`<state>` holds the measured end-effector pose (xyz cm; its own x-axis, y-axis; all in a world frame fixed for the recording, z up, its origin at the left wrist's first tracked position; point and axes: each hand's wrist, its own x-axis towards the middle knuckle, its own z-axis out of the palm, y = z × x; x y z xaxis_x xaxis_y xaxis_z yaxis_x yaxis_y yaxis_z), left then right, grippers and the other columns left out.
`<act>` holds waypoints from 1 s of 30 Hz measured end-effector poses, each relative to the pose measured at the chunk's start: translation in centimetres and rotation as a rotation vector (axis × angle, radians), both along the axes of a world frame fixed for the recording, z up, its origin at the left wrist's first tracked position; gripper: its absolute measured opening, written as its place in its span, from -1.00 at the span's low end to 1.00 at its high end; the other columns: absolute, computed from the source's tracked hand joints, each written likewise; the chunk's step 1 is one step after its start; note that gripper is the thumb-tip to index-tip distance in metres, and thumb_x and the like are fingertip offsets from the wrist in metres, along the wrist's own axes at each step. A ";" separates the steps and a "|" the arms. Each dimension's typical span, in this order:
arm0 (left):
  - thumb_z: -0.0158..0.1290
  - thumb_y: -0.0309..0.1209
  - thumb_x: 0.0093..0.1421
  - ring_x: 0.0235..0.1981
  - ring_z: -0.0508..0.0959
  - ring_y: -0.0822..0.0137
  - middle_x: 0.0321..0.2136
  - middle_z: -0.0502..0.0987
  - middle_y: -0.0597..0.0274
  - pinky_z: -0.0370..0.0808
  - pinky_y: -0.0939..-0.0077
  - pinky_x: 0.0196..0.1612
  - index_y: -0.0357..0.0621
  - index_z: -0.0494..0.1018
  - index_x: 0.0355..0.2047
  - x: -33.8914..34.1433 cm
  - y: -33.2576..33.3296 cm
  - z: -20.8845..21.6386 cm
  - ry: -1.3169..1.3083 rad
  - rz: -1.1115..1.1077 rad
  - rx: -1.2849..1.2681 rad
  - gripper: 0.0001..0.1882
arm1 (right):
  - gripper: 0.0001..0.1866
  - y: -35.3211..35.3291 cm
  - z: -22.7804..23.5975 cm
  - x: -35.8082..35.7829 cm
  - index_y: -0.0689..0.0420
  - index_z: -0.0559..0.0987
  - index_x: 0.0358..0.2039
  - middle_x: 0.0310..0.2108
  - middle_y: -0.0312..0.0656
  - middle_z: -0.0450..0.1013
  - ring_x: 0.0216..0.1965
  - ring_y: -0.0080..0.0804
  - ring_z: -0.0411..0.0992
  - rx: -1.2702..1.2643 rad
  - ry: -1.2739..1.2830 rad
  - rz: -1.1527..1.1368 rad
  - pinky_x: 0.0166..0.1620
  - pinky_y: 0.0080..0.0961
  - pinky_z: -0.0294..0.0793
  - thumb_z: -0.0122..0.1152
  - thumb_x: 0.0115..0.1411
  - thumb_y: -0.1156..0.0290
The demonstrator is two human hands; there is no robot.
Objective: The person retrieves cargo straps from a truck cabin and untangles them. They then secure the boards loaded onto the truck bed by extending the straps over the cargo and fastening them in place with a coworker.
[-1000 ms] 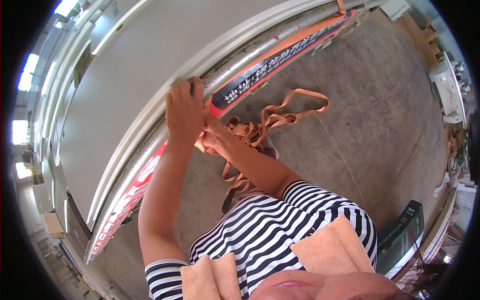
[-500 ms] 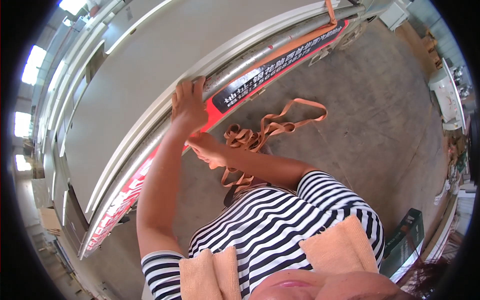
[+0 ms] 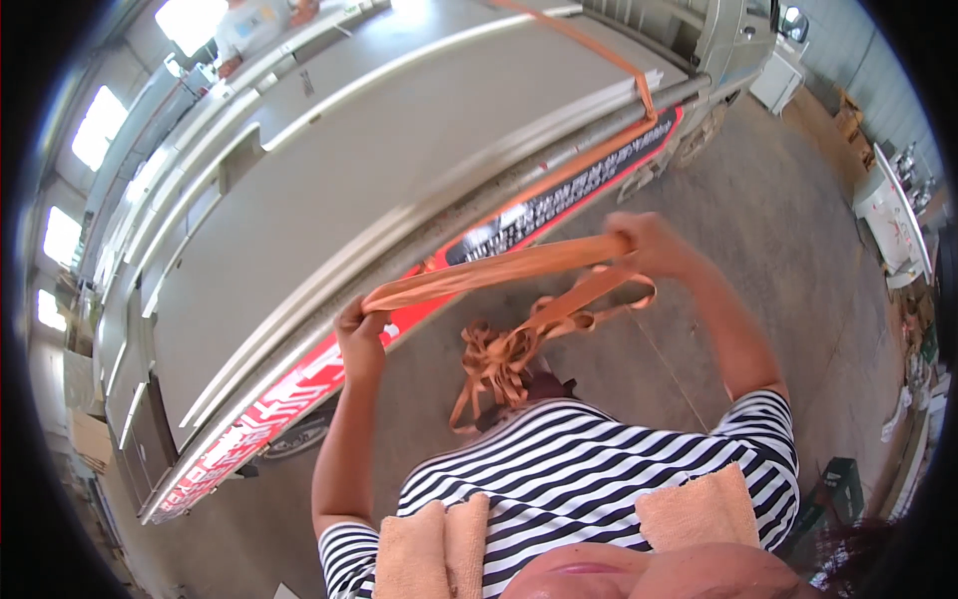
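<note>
Orange strap, a flat length of it, stretched between the person's two hands, just outside the long side of a truck. The truck is the biggest thing here, its cab up at the far right end, and large grey boards lie flat on its bed. A second run of orange webbing crosses those boards near the cab, bends over the metal pipe along the edge and follows it back; whether it joins the length in the hands, I can't make out. Below the pipe runs a red banner, and under that part of a wheel shows.

The person, in a black-and-white striped shirt with peach cloth pads at the shoulders, faces the truck's side. A dark green box stands on the floor behind, to the right. The strap's slack lies in a loose, looping pile below the hands, close to the person's feet.

The left hand is up near the pipe, thumb and fingers pinching one end of the taut stretch. The right hand, blurred, is out well apart from it, fingers curled round the strap, with another length slanting down toward the pile.
</note>
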<state>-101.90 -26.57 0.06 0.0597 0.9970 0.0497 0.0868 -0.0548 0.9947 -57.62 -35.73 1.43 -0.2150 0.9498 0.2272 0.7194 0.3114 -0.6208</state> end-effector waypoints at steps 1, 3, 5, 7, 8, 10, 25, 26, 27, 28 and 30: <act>-0.02 -0.58 0.01 -0.59 0.32 0.51 -0.70 0.31 0.39 0.26 0.61 -0.46 -0.30 0.49 -0.52 -0.2 0.3 0.0 -0.293 -0.006 -0.017 -0.91 | -0.86 0.1 -1.4 4.4 0.18 0.42 -0.44 -0.55 -0.13 0.34 -0.47 -0.47 0.26 0.099 -0.091 -0.221 -0.38 -0.38 0.33 0.14 0.05 0.40; -0.12 -0.62 -0.01 -0.60 0.29 0.52 -0.69 0.32 0.36 0.24 0.67 -0.42 -0.34 0.48 -0.49 -0.1 1.0 0.0 -0.586 0.020 -0.038 -0.84 | -0.91 -1.1 -2.7 13.8 0.10 0.43 -0.41 -0.55 -0.24 0.39 -0.46 -0.53 0.29 0.061 0.385 -0.777 -0.38 -0.37 0.34 0.11 0.15 0.38; -0.10 -0.62 0.00 -0.59 0.30 0.53 -0.69 0.32 0.37 0.25 0.67 -0.41 -0.32 0.48 -0.49 0.8 1.5 0.6 -0.611 0.035 0.005 -0.85 | -0.80 -2.8 -1.9 19.9 0.15 0.47 -0.35 -0.45 -0.31 0.50 -0.45 -0.48 0.45 0.505 -0.111 -1.153 -0.40 -0.50 0.44 0.23 0.19 0.30; -0.08 -0.60 0.03 -0.58 0.33 0.56 -0.68 0.34 0.37 0.28 0.65 -0.41 -0.27 0.49 -0.48 2.1 1.6 2.4 -0.465 0.067 0.008 -0.87 | -0.82 -2.6 1.6 21.4 0.15 0.48 -0.28 -0.45 -0.29 0.49 -0.44 -0.47 0.46 0.735 0.851 -1.365 -0.41 -0.53 0.46 0.18 0.21 0.32; -0.10 -0.64 0.05 -0.58 0.30 0.51 -0.68 0.31 0.38 0.34 0.59 -0.37 -0.24 0.43 -0.50 2.7 1.2 3.9 -0.383 -0.026 0.116 -0.89 | -0.82 -1.7 4.0 19.9 0.16 0.48 -0.25 -0.45 -0.29 0.48 -0.43 -0.45 0.46 0.718 0.853 -1.155 -0.39 -0.52 0.46 0.19 0.17 0.37; -0.10 -0.62 0.11 -0.58 0.28 0.54 -0.58 0.36 0.38 0.30 0.60 -0.40 -0.19 0.38 -0.50 4.2 1.0 8.0 -0.482 -0.112 0.648 -0.90 | -0.79 0.6 8.8 13.1 0.16 0.48 -0.22 -0.43 -0.30 0.46 -0.40 -0.42 0.47 0.766 0.540 -0.780 -0.36 -0.50 0.47 0.18 0.10 0.46; -0.07 -0.38 0.27 -0.39 0.44 0.44 -0.42 0.38 0.39 0.49 0.44 -0.25 -0.17 0.38 -0.28 -11.1 -3.8 7.2 -0.523 0.093 0.298 -0.87 | -0.72 9.5 3.7 -10.2 0.02 0.46 -0.31 -0.41 -0.25 0.47 -0.36 -0.18 0.49 0.693 -0.105 -0.235 -0.40 -0.30 0.49 0.20 -0.11 0.54; -0.08 -0.38 0.28 -0.43 0.42 0.44 -0.44 0.33 0.40 0.48 0.45 -0.30 -0.14 0.36 -0.27 -12.5 -3.7 6.5 -0.766 0.126 0.125 -0.88 | -0.75 8.8 -0.1 -7.2 0.03 0.45 -0.32 -0.42 -0.23 0.48 -0.35 -0.15 0.50 0.648 -0.194 -0.315 -0.37 -0.24 0.49 0.20 -0.08 0.50; -0.07 -0.36 0.27 -0.43 0.42 0.46 -0.43 0.33 0.39 0.46 0.49 -0.34 -0.12 0.36 -0.27 -12.9 -3.3 6.0 -0.755 0.168 0.161 -0.88 | -0.78 7.6 -3.5 -4.2 0.04 0.44 -0.33 -0.42 -0.21 0.48 -0.34 -0.11 0.51 0.501 -0.295 -0.433 -0.34 -0.18 0.49 0.20 -0.05 0.45; -0.05 -0.34 0.27 -0.44 0.42 0.48 -0.43 0.33 0.39 0.45 0.52 -0.37 -0.11 0.36 -0.27 -13.0 -3.3 6.0 -0.703 0.349 0.108 -0.87 | -0.73 6.8 -5.2 -0.7 0.00 0.46 -0.20 -0.32 -0.14 0.50 -0.26 -0.09 0.51 0.219 -0.389 -0.564 -0.26 -0.15 0.50 0.17 0.04 0.36; 0.05 -0.24 0.21 -0.53 0.44 0.42 -0.53 0.41 0.35 0.41 0.50 -0.47 -0.16 0.44 -0.27 -11.7 -2.8 7.2 -0.190 0.363 0.394 -0.76 | -0.58 6.6 -3.9 5.4 -0.05 0.42 0.03 -0.22 0.09 0.51 -0.14 0.04 0.50 -0.182 -0.526 -0.912 -0.09 0.00 0.46 -0.02 0.22 0.05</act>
<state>-113.64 -29.40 7.25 -0.3300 0.8556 0.3989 -0.0091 -0.4254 0.9050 -52.22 -29.09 -2.44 0.5641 0.8117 0.1512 0.8248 -0.5458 -0.1473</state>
